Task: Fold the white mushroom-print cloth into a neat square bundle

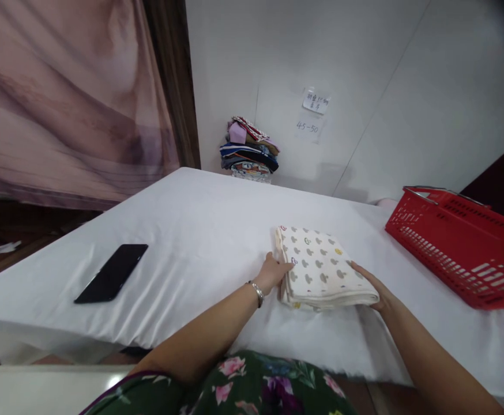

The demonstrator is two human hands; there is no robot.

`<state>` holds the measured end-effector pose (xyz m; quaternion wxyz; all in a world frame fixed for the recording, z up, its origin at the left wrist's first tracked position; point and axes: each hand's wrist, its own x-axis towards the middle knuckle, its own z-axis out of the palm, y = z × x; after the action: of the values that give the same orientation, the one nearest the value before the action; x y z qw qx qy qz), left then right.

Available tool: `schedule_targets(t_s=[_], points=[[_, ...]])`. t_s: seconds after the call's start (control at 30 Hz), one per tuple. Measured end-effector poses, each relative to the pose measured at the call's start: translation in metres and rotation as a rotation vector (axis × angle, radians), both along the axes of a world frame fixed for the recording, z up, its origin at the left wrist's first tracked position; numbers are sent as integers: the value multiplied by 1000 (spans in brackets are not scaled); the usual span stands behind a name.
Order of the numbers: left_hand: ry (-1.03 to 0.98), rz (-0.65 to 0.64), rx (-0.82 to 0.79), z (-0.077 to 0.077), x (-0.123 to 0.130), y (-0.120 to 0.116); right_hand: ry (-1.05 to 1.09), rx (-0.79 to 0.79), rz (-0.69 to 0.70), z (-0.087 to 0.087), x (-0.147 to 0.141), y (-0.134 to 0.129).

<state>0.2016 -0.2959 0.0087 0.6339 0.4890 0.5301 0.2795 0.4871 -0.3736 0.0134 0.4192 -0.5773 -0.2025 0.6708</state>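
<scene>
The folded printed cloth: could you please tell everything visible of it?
The folded cloth is off-white, soft-looking fabric, printed with grey mouse-head shapes and a few coloured ones, including yellow. Stacked layers show along its near edge. It lies roughly flat on the white tablecloth; the left hand touches its left edge, the right hand holds its right side.

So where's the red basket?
In the head view, the red basket sits at the far right, on the white-covered table, right of the folded cloth.
</scene>
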Motion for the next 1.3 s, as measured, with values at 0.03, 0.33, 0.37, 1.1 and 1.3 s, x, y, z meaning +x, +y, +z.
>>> schedule_targets(t_s=[0.03,0.33,0.37,1.1,1.3], points=[[-37,6,-28,1,1,-1,3,14,-3,-1,-1,0],[-31,-105,-175,7,-2,6,-69,54,-12,1,-8,-4],[-13,-118,-157,5,-3,6,-63,49,-21,1,-8,-4],[505,-234,286,38,-125,153,424,136,137,-3,-180,-36],[545,-286,314,9,-139,163,-36,263,132,4,-151,-31]])
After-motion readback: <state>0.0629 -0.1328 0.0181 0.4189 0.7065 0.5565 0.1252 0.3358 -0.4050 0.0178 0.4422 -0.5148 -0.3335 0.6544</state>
